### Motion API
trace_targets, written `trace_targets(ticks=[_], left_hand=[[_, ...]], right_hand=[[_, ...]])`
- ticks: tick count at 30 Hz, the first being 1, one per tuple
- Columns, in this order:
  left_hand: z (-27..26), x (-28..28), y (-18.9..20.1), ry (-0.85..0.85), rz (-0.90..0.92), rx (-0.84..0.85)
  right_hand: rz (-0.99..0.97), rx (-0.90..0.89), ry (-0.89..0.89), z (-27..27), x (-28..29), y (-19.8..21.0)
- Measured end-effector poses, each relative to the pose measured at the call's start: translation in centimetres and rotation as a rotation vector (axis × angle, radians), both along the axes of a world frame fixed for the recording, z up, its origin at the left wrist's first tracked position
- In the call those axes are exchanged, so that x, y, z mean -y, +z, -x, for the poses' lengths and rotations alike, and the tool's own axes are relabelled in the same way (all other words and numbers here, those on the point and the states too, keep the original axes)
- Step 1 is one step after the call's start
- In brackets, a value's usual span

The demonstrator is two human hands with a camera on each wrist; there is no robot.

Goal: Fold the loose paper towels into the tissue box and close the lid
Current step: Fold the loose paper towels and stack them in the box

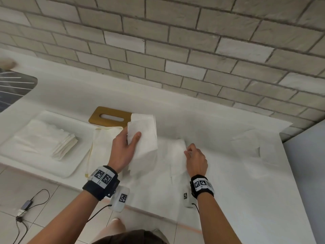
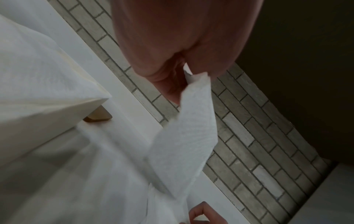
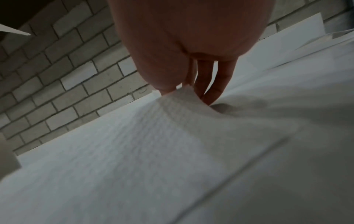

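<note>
Left hand (image 1: 123, 148) holds a paper towel (image 1: 144, 136) lifted off the worktop (image 1: 228, 173), thumb on top, fingers (image 2: 172, 84) pinching its upper edge. Right hand (image 1: 197, 161) pinches the corner of a second paper towel (image 1: 177, 155) lying flat on the worktop just right of it. Open tissue box (image 1: 103, 143) sits beside the left hand; its wooden lid (image 1: 109, 117) with the slot lies behind it. Folded towel stack (image 1: 65, 145) on a white tray (image 1: 44, 166) at left.
</note>
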State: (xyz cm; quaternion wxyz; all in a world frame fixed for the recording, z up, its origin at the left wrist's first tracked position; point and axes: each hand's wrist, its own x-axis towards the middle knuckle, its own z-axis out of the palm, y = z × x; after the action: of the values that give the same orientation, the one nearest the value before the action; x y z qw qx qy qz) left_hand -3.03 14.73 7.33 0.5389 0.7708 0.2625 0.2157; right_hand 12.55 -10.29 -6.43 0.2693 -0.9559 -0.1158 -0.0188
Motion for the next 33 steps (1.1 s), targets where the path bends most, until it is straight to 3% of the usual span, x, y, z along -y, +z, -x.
trace_targets(ticks=[6,9,11,15,19,23,28,33], left_hand=[[1.0,-1.5,0.4,-0.036,0.049,0.001],[1.8,-3.0,1.0,-0.044,0.057,0.009],[2.1,-4.0,1.4,-0.034,0.064,0.025],[2.5,-5.3,2.7,-0.049,0.188,0.096],[2.8,-6.3,4.2,-0.109,0.259,0.177],[3.6,-7.5,4.5,-0.189,0.258,0.230],[5.1,-9.4,4.0,-0.210,0.385,0.195],[6.8,-11.3,3.5,-0.300,0.589,0.158]], right_hand=[[0.102,-0.058,-0.010,-0.6,-0.8,0.4],[-0.251,-0.035,0.007,-0.1,-1.5,4.0],[-0.518,-0.057,0.067,1.9,-2.7,8.8],[-0.799,-0.080,0.229,7.2,-6.4,18.5],[-1.040,-0.136,0.321,12.2,-10.5,23.3],[-1.046,-0.127,0.167,14.5,-16.2,21.4],[-0.930,-0.114,-0.027,15.9,-20.5,17.8],[-0.879,-0.078,-0.118,17.5,-22.8,17.2]])
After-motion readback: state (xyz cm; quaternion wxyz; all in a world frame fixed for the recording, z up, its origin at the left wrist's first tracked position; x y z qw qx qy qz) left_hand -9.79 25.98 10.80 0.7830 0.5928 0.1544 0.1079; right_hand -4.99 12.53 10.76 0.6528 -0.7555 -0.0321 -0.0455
